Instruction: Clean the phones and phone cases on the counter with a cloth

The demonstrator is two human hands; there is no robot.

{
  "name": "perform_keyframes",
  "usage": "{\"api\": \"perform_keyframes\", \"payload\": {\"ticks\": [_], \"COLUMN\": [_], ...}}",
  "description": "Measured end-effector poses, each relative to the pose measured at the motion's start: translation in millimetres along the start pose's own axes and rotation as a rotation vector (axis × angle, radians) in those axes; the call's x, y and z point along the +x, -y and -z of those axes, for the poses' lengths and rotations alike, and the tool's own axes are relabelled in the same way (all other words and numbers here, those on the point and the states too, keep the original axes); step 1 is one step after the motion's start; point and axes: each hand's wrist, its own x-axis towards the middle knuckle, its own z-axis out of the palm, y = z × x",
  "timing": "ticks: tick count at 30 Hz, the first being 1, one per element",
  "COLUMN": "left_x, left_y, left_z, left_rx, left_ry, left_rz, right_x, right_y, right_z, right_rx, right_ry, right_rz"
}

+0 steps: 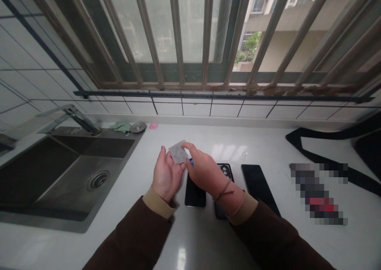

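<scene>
Head view showed the right hand [202,169] with its fingers pinched on a flat translucent grey plastic packet [177,152], lying diagonally just left of them against the cupped left hand [166,177].

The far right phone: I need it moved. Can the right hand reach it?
Probably yes: only a phone separates the right hand from the far right phone, though that hand touches a silver packet.

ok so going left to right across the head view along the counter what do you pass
stainless steel sink → left hand → right hand → black phone → pixelated object
</scene>
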Motion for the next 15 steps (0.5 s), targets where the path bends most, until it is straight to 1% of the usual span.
{"api": "perform_keyframes", "payload": {"ticks": [2,4,6,8,10,12,15], "left_x": [0,1,2,1,0,-3,-8], "left_y": [0,1,1,2,3,4,6], "left_z": [-1.4,-2.2,-2.0,-1.0,0.2,0.8,0.3], "left_rx": [-0.004,-0.010,-0.005,0.036,0.104,0.164,0.197], "left_ry": [0.007,0.007,-0.008,-0.015,0.007,0.058,0.125], "left_rz": [-0.009,-0.016,0.003,0.058,0.093,0.102,0.148], "right_x": [1,3,5,9,12,16,20], "right_y": [0,1,1,-1,-7,-15,-29], "right_z": [1,5,12,22,33,44,52], "right_rx": [-0.009,-0.029,-0.067,-0.097,-0.091,-0.040,0.142], "right_ry": [-0.030,-0.086,-0.175,-0.247,-0.261,-0.251,-0.260], "right_rz": [0.004,-0.007,-0.087,-0.201,-0.277,-0.306,-0.322]}}
